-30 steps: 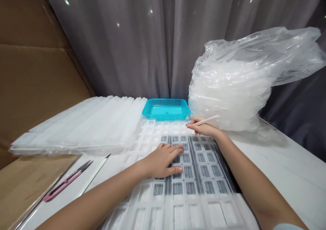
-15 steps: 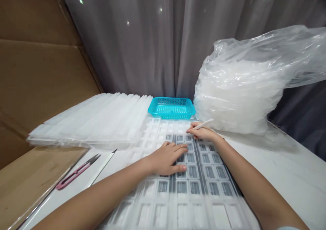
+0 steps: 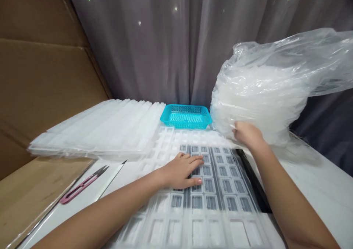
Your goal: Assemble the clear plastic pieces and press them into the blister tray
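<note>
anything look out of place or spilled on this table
I see no spill or clear damage. The oddest bit is the black sheet: it shows through the translucent trays by the left hand and pokes out past their right edge, so it looks off-centre. The plastic bag also flares out loosely.

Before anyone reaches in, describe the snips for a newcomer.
Start at the white tray stack on the left of the table. Just nearer the camera, the snips lie between a flat brown board and a slim dark-tipped tool. Unlike either, they have a pink handle and two dark blades.
</note>
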The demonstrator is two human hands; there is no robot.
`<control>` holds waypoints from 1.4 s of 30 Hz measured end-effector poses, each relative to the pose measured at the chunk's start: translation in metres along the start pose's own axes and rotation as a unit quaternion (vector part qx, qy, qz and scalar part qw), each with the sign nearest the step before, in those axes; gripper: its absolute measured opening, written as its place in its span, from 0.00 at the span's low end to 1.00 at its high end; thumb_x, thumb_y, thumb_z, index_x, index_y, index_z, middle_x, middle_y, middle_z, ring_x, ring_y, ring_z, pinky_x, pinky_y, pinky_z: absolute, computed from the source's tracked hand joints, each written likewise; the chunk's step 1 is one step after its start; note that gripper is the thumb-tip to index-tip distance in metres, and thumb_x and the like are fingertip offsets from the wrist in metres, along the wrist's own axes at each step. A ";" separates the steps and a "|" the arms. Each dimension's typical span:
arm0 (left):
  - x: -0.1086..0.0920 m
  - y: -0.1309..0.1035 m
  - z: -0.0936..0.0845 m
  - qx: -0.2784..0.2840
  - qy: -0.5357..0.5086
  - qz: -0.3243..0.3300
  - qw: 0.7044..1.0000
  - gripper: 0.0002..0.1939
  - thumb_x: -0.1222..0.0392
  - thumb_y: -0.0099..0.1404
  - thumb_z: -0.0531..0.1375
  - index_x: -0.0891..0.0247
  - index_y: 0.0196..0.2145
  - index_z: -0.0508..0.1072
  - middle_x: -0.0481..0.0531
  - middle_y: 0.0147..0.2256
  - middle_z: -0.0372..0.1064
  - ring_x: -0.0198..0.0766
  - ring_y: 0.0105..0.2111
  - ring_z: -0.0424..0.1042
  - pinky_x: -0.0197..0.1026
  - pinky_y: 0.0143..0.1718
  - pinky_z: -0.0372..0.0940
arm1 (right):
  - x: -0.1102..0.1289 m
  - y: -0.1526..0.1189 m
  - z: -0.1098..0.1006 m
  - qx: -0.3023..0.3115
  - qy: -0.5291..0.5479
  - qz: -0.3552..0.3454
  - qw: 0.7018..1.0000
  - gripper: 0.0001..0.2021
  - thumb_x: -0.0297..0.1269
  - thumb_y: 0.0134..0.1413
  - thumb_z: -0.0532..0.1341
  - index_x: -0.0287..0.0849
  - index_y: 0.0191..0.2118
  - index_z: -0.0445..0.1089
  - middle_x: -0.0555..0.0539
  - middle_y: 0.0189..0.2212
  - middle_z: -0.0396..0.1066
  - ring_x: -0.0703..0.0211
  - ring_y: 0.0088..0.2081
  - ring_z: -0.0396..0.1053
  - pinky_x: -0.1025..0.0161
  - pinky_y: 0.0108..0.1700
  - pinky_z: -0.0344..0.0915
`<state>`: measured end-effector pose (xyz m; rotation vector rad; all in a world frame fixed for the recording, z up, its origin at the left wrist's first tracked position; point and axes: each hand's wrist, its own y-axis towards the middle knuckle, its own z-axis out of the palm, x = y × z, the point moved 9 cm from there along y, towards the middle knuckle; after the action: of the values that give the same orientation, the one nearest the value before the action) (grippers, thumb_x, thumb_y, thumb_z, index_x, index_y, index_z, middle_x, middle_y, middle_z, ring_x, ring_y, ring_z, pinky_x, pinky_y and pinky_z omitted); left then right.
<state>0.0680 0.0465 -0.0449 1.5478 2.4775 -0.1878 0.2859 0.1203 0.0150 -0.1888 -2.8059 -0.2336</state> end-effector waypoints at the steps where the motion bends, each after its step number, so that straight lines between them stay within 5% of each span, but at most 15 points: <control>1: 0.000 0.000 0.000 0.000 0.000 0.000 1.000 0.30 0.39 0.67 0.50 0.59 0.58 0.58 0.57 0.62 0.52 0.55 0.53 0.61 0.52 0.50 0.55 | -0.008 0.001 -0.006 0.009 -0.004 0.012 1.000 0.01 0.29 0.47 0.60 0.40 0.29 0.67 0.38 0.29 0.71 0.47 0.37 0.69 0.61 0.33 0.57; 5: 0.000 0.000 -0.001 -0.002 0.002 -0.001 1.000 0.29 0.39 0.67 0.51 0.59 0.58 0.58 0.57 0.62 0.52 0.55 0.54 0.60 0.52 0.50 0.55 | 0.010 0.015 0.007 0.063 0.050 -0.040 0.996 0.08 0.34 0.45 0.63 0.41 0.22 0.64 0.46 0.22 0.67 0.56 0.29 0.66 0.63 0.30 0.55; 11: -0.001 0.000 -0.001 0.008 0.005 -0.009 1.000 0.29 0.39 0.67 0.51 0.60 0.58 0.58 0.57 0.62 0.52 0.55 0.53 0.61 0.54 0.50 0.55 | 0.071 0.047 0.074 0.124 0.198 -0.118 0.965 0.11 0.40 0.49 0.61 0.41 0.22 0.63 0.52 0.18 0.64 0.64 0.24 0.63 0.68 0.25 0.56; 17: 0.000 -0.001 0.000 0.000 0.000 -0.006 1.000 0.29 0.39 0.67 0.50 0.59 0.58 0.58 0.57 0.62 0.52 0.55 0.53 0.61 0.53 0.50 0.55 | 0.064 0.052 0.108 0.160 0.288 -0.123 0.936 0.12 0.41 0.49 0.62 0.41 0.22 0.63 0.52 0.18 0.65 0.64 0.23 0.63 0.69 0.24 0.58; 25: 0.000 -0.001 -0.001 -0.013 -0.012 0.003 1.000 0.29 0.38 0.67 0.49 0.58 0.58 0.59 0.57 0.61 0.53 0.54 0.54 0.61 0.52 0.50 0.55 | 0.056 0.051 0.112 0.179 0.322 -0.135 0.920 0.14 0.44 0.48 0.60 0.41 0.22 0.61 0.51 0.20 0.66 0.65 0.24 0.63 0.70 0.24 0.58; 33: 0.000 0.000 0.000 -0.009 -0.012 0.001 1.000 0.29 0.39 0.67 0.50 0.59 0.58 0.59 0.57 0.61 0.54 0.54 0.53 0.61 0.52 0.50 0.54 | 0.057 0.052 0.112 0.168 0.259 -0.168 0.936 0.13 0.44 0.50 0.58 0.42 0.23 0.60 0.52 0.21 0.63 0.64 0.25 0.62 0.69 0.26 0.58; 38: -0.001 0.000 -0.001 -0.013 -0.013 0.002 1.000 0.29 0.38 0.67 0.49 0.59 0.58 0.59 0.57 0.61 0.54 0.54 0.53 0.62 0.51 0.50 0.54 | 0.072 0.049 0.097 0.097 0.148 -0.183 0.967 0.08 0.34 0.50 0.59 0.42 0.24 0.60 0.51 0.24 0.64 0.61 0.28 0.62 0.66 0.31 0.57; 42: 0.000 -0.001 -0.001 -0.010 -0.013 -0.003 1.000 0.29 0.38 0.67 0.49 0.59 0.58 0.60 0.57 0.61 0.54 0.55 0.52 0.62 0.51 0.50 0.54 | 0.073 0.041 0.054 -0.016 0.058 -0.153 0.986 0.06 0.33 0.60 0.51 0.41 0.33 0.63 0.42 0.34 0.68 0.51 0.40 0.64 0.61 0.40 0.57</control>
<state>0.0669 0.0467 -0.0441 1.5199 2.4575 -0.1822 0.2075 0.1779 -0.0062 0.2443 -2.7049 -0.3487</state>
